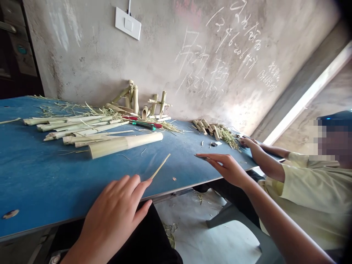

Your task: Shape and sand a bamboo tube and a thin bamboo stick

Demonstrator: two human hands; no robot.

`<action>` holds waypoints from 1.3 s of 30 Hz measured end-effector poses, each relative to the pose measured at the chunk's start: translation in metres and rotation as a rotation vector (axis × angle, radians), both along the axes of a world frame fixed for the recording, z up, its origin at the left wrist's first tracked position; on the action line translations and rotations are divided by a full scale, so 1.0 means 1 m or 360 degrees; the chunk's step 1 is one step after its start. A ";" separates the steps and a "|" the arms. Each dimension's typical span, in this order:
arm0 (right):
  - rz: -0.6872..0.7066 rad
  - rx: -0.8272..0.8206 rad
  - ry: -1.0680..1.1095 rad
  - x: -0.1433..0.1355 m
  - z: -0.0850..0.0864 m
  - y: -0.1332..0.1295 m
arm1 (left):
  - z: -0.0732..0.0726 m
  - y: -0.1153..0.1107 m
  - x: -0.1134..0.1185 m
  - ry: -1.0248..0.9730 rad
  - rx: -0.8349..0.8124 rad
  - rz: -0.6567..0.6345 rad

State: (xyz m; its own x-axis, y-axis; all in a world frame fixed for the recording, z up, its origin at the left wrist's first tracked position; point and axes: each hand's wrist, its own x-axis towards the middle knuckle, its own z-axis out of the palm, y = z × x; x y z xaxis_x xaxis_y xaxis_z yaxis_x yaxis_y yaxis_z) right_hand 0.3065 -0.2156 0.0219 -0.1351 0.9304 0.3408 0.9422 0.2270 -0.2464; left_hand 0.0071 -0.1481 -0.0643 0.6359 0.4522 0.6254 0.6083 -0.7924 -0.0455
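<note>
A thin pale strip (161, 165) sticks up and to the right from the fingers of my left hand (117, 209), which is closed on it above the blue table's front edge. Further right, my right hand (229, 168) is closed around a small dark blade (202, 157) whose tip points left, toward the strip but apart from it. Beyond my left hand a thick pale bamboo tube (126, 144) lies on the table. Several peeled stalks (79, 126) lie behind it.
Green-handled (141, 125) and red-handled tools lie near bamboo constructions (132, 99) by the wall. Short tubes (206, 128) and shavings (229, 137) are at the back right. A person in a yellow shirt (305, 190) sits at the right, hands at the table, near a grey stool (239, 220).
</note>
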 end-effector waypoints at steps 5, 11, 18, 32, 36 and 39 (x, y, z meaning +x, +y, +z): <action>0.0225 -0.0170 -0.0253 -0.015 -0.019 0.027 | 0.004 0.000 0.000 0.0038 -0.0016 0.0004; 0.0157 -0.0216 -0.0286 -0.015 -0.026 -0.008 | 0.006 -0.001 -0.001 0.0055 -0.0053 -0.0013; 0.0012 -0.0188 0.0105 -0.011 -0.026 -0.042 | 0.001 0.002 -0.001 0.0019 0.0011 -0.0019; -0.0213 0.0051 0.1996 -0.025 -0.034 -0.022 | 0.001 0.004 0.000 -0.0037 -0.0002 -0.0046; -0.0127 0.0118 0.1979 -0.031 -0.027 -0.007 | 0.005 0.000 -0.002 0.0017 0.0021 -0.0048; -0.0030 0.0103 0.1916 -0.036 -0.021 0.007 | 0.009 -0.006 -0.008 0.0065 0.0031 0.0019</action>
